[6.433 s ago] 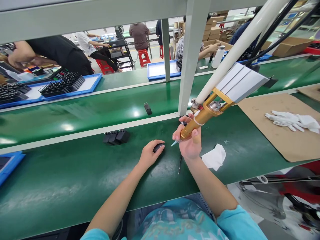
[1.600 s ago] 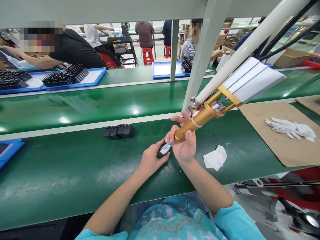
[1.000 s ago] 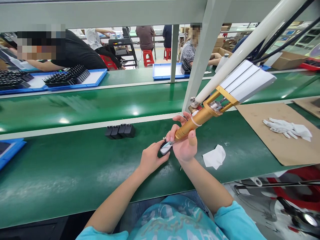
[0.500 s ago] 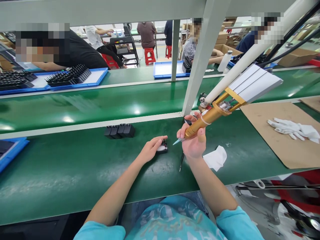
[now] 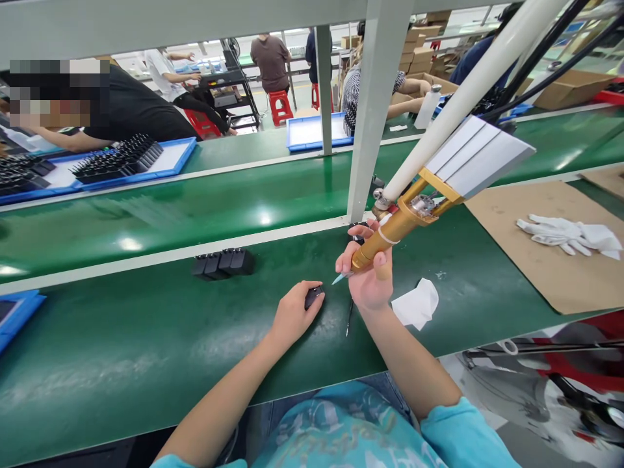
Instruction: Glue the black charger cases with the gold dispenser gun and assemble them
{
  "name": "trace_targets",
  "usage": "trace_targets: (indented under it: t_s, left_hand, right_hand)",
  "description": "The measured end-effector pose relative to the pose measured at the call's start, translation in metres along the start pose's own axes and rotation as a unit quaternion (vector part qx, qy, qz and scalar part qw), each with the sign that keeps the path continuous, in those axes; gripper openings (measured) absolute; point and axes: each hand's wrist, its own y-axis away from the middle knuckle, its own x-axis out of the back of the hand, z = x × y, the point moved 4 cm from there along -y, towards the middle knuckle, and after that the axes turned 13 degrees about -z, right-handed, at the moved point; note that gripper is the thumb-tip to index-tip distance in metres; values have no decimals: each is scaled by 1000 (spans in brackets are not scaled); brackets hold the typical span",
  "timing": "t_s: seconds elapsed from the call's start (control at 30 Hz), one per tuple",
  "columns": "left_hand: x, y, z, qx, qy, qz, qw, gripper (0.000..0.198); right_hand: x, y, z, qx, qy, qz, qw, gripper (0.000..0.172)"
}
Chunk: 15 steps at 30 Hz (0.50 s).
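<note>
My left hand (image 5: 294, 312) is closed around a small black plastic case (image 5: 313, 297) on the green bench; the fingers cover part of it. In my right hand (image 5: 371, 279) lies a gold-coloured dispensing gun (image 5: 383, 246), its fingers wrapped round the barrel. The gun's pale blue tip (image 5: 338, 279) points down and left, a short way from the case and apart from it. A thin dark tool (image 5: 350, 318) rests on the bench below the right hand. Beside the right wrist is a crumpled white cloth (image 5: 416, 304).
A row of several black cases (image 5: 224, 262) stands left of my hands. White gloves (image 5: 568, 234) lie on a cardboard sheet (image 5: 521, 260) to the right. A grey upright post (image 5: 365, 117) and a white pole (image 5: 433, 149) rise ahead. Co-workers sit beyond the green belt (image 5: 195, 203).
My left fingers have gone from resting over the case, with a pale inside showing, to gripping it with a dark surface showing. The right hand keeps its hold on the dispensing gun.
</note>
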Motion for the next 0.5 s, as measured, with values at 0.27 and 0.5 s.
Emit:
trace_targets:
  t_s: [0.27,0.5]
  left_hand:
    - [-10,2,15,39,-199,27,979,24]
    - [-20,0,15,78,-257,-5,963,30]
  right_hand:
    - [0,1,-2,7,-10,-5,1000,30]
    - [1,2,-2,13,-20,-8,1000,30]
